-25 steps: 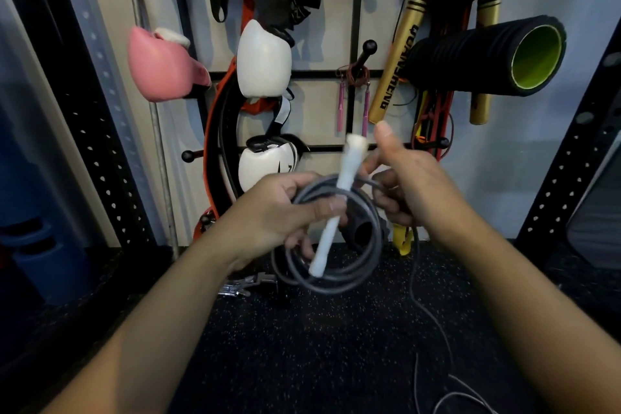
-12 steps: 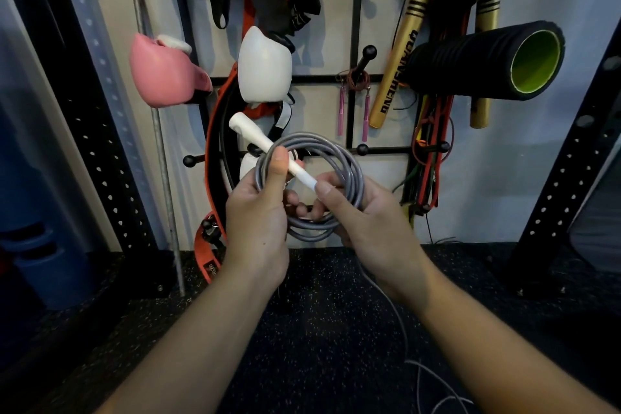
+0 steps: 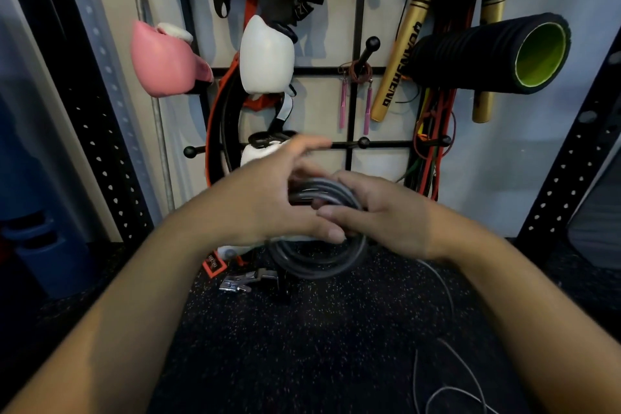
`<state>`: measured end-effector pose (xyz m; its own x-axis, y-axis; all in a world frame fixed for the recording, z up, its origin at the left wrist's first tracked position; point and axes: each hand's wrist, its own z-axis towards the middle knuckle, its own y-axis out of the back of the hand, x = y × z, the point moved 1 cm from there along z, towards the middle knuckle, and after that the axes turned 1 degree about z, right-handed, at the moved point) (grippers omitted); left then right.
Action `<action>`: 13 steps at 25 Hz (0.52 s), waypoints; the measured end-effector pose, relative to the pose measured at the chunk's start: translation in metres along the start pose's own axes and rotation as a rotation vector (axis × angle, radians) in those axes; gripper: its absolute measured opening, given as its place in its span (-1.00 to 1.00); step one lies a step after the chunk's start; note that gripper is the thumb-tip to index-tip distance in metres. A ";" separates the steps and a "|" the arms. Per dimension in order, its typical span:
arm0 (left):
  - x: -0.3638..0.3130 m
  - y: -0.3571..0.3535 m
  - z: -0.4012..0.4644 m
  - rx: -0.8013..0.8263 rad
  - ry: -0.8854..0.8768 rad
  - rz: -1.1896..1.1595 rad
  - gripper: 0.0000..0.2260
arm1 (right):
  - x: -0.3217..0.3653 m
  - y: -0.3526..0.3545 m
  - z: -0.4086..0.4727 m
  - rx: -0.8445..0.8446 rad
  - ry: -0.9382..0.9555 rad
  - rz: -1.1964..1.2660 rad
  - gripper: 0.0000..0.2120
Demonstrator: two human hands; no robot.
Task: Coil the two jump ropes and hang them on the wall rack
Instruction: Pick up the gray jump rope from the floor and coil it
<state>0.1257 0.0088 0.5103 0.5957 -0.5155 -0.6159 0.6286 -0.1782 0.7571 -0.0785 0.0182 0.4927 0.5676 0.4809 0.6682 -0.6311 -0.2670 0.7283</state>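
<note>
Held a grey rope coil (image 3: 319, 259) in front of the wall rack (image 3: 358, 104), low and near the middle of the view, above the speckled floor (image 3: 302, 346). Left hand (image 3: 265, 202) wrapped over the coil's upper left, thumb pressed along the loops, fingers (image 3: 309, 144) spread and blurred above; grip partly clamped on the coil. Right hand (image 3: 379, 212) closed on the coil from the right, fingertips tucked through the loops. Trailed a loose grey strand (image 3: 447, 292) from under the right hand down to the floor, ending in slack loops at lower right. Hung already on a rack peg (image 3: 371, 44): a small coiled rope with pink handles (image 3: 356, 101). Beside it, a white glove (image 3: 267, 55), a pink glove (image 3: 161, 60) and a black foam roller (image 3: 490, 54). Could not tell where the white handle sat.
</note>
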 end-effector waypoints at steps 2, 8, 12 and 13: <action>0.002 -0.010 0.004 0.066 0.045 -0.101 -0.43 | 0.001 -0.002 0.002 -0.014 -0.001 0.082 -0.86; 0.005 -0.032 0.005 0.154 0.152 -0.381 -0.87 | -0.006 0.004 0.001 -0.141 0.027 0.175 -0.85; 0.005 -0.031 0.008 0.054 0.065 -0.422 -0.88 | -0.007 0.008 0.000 -0.282 0.023 0.233 -0.74; 0.005 -0.032 0.010 0.028 0.046 -0.428 -0.87 | -0.008 0.010 0.001 -0.328 0.021 0.209 -0.69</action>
<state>0.1038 0.0039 0.4852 0.3065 -0.3527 -0.8841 0.8104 -0.3905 0.4368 -0.0889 0.0113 0.4946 0.4002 0.4621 0.7914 -0.8694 -0.0817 0.4873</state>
